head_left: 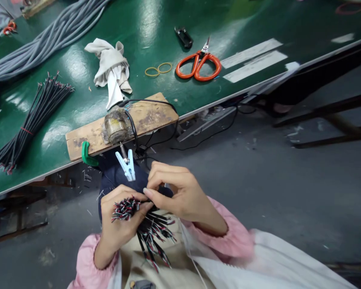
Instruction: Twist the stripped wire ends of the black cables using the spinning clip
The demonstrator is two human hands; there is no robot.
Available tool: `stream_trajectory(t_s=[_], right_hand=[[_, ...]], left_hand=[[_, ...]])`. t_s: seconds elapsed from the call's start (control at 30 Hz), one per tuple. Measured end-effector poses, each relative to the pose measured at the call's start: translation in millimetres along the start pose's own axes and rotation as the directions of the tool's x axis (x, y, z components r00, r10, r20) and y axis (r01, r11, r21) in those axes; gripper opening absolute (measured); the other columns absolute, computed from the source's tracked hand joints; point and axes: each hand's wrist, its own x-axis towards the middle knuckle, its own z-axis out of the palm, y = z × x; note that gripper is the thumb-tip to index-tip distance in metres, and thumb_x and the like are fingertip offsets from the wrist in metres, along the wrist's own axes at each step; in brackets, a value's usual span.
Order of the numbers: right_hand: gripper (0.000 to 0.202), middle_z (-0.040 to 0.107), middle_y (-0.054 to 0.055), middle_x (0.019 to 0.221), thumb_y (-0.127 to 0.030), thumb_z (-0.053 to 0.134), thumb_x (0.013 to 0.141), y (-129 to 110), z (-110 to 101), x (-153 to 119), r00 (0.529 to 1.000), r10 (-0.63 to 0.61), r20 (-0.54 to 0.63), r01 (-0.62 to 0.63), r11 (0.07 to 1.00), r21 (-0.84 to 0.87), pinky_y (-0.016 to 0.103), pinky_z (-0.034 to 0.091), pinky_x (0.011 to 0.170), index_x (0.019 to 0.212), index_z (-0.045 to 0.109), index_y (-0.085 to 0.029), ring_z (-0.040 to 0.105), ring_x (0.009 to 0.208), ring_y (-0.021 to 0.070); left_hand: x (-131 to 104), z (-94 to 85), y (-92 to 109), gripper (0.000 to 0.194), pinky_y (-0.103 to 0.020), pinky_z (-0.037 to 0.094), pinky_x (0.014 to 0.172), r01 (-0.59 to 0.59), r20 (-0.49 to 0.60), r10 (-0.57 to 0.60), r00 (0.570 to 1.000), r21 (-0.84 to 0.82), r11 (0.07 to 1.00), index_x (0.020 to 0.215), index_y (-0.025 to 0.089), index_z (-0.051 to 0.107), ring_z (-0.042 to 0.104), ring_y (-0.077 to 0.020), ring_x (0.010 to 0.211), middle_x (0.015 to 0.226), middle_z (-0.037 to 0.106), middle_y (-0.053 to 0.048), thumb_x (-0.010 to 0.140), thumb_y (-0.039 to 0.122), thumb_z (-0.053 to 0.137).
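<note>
My left hand [120, 220] is closed around a bundle of black cables [152, 228]. Their thin red, white and black wire ends bunch above the palm and fan out below, over my lap. Close beside it, my right hand [177, 190] is closed in a pinch, thumb and forefinger at the left fingertips; what it grips, if anything, is hidden. Just beyond both hands, a light-blue clothespin [126, 166] is fixed to the metal tip of a small motor-like device [116, 126]. That device sits on a wooden board [156, 112] at the table edge.
On the green table [78, 96] lie a tied black cable bundle [33, 116], thick grey cables [57, 40], a white cloth [111, 66], rubber bands [158, 69], orange-handled scissors [198, 66], a small black tool [184, 38] and paper strips [254, 60]. A green clamp [87, 154] grips the board.
</note>
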Motion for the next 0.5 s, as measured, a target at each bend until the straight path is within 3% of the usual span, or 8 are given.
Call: stream_trajectory(t_s=[0.1, 0.23, 0.4, 0.5], right_hand=[[0.029, 0.057, -0.002, 0.06, -0.026, 0.068, 0.091, 0.8, -6.3, 5.8, 0.994, 0.064, 0.088, -0.073, 0.993, 0.093, 0.026, 0.039, 0.055, 0.063, 0.063, -0.017, 0.05, 0.057, 0.0112], [0.037, 0.059, 0.0, 0.062, -0.046, 0.065, 0.094, 11.1, -6.6, 6.1, 0.982, 0.168, 0.084, -0.185, 0.941, 0.284, 0.026, 0.042, 0.056, 0.07, 0.069, -0.017, 0.051, 0.058, 0.0119], [0.03, 0.067, 0.005, 0.077, -0.044, 0.062, 0.096, 21.0, -1.9, -2.7, 0.978, 0.112, 0.179, -0.176, 0.901, 0.397, 0.029, 0.05, 0.067, 0.087, 0.077, -0.019, 0.061, 0.073, 0.0155], [0.028, 0.069, 0.006, 0.081, -0.042, 0.062, 0.097, 22.4, 1.0, -7.3, 0.98, 0.086, 0.178, -0.158, 0.881, 0.445, 0.029, 0.05, 0.068, 0.092, 0.077, -0.019, 0.062, 0.076, 0.0158]], left_hand=[[-0.8, 0.1, 1.7, 0.012, -0.022, 0.051, 0.05, 0.005, -0.007, -0.005, 1.0, -0.018, 1.0, 0.07, 0.02, 0.077, 0.064, -0.0132, 0.051, 0.062, 0.073, -0.001, 0.08, 0.024, 0.079], [-4.0, -3.4, -0.2, 0.009, -0.023, 0.05, 0.049, 0.072, -0.013, -0.073, 0.997, -0.048, 0.996, 0.071, 0.022, 0.079, 0.064, -0.0133, 0.048, 0.058, 0.073, 0.0, 0.08, 0.022, 0.078], [-8.2, -8.0, -7.4, 0.011, -0.025, 0.047, 0.048, 0.183, -0.005, -0.184, 0.983, -0.106, 0.977, 0.071, 0.022, 0.079, 0.059, -0.0132, 0.045, 0.056, 0.07, 0.0, 0.081, 0.026, 0.077], [-10.6, -7.7, -10.7, 0.012, -0.024, 0.045, 0.048, 0.225, -0.031, -0.231, 0.972, -0.14, 0.964, 0.072, 0.022, 0.079, 0.059, -0.0124, 0.046, 0.056, 0.069, 0.001, 0.082, 0.028, 0.077]])
